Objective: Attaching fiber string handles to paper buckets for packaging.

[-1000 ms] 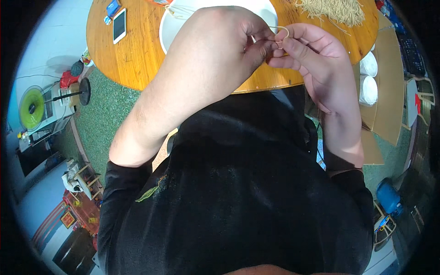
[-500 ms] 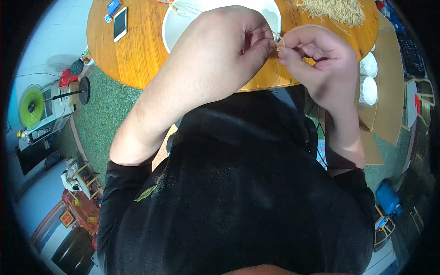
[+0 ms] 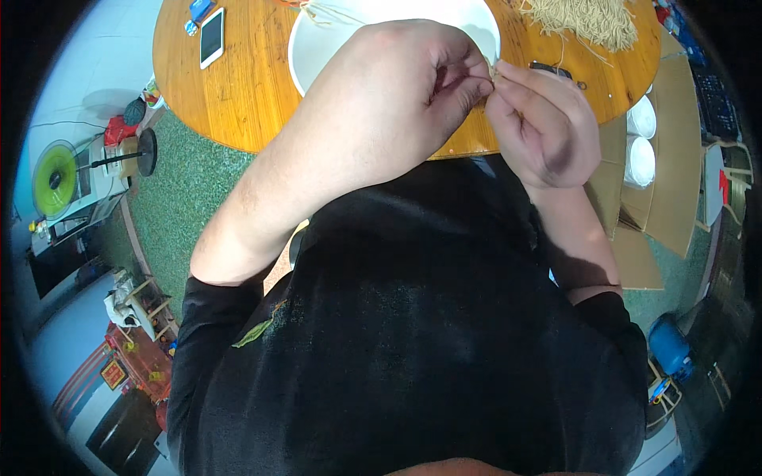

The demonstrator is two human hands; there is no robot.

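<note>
My left hand (image 3: 417,87) is closed in a pinch, thumb against the curled fingers, above the near side of a white basin (image 3: 309,55). My right hand (image 3: 548,127) is also pinched, its fingertips meeting those of the left. Between the fingertips shows a short bit of beige string (image 3: 493,73); the rest of it is hidden by the fingers. A heap of beige strings (image 3: 591,22) lies on the table beyond my right hand. Several loose beige strings (image 3: 333,11) with something orange rest at the far side of the basin.
The round wooden table (image 3: 230,111) carries a white phone (image 3: 212,38) and a small blue packet (image 3: 200,9) at its left. A small dark item (image 3: 552,69) lies behind my right hand. An open cardboard box (image 3: 671,159) with white round containers (image 3: 640,161) stands at the right.
My right hand has turned, its fingers now straighter and closer to the left fingertips. Both hands sit slightly further right in view. The dark item behind my right hand has come into sight.
</note>
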